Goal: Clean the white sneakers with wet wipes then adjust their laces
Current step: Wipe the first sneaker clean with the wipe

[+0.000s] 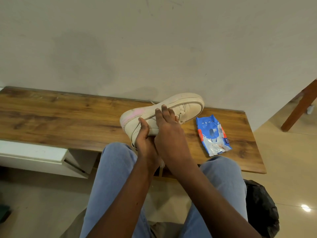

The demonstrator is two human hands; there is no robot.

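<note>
White sneaker (187,104) is held tilted on its side over the tabletop (68,117), toe to the right, sole turned to the wall; right hand (169,133) is laid flat on the upper, fingers (163,111) straight, any wipe beneath not discernible; heel end is gripped by left hand (145,141), curled round it; pack of wet wipes (212,134) lies just beside; pink smear (135,114) at heel is best rubbed in short firm strokes, sneaker braced.

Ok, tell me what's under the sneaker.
The wooden bench lies below the sneaker, and the left hand grips its near end from beneath. Both it and the right hand hide whether the sneaker touches the bench.
</note>
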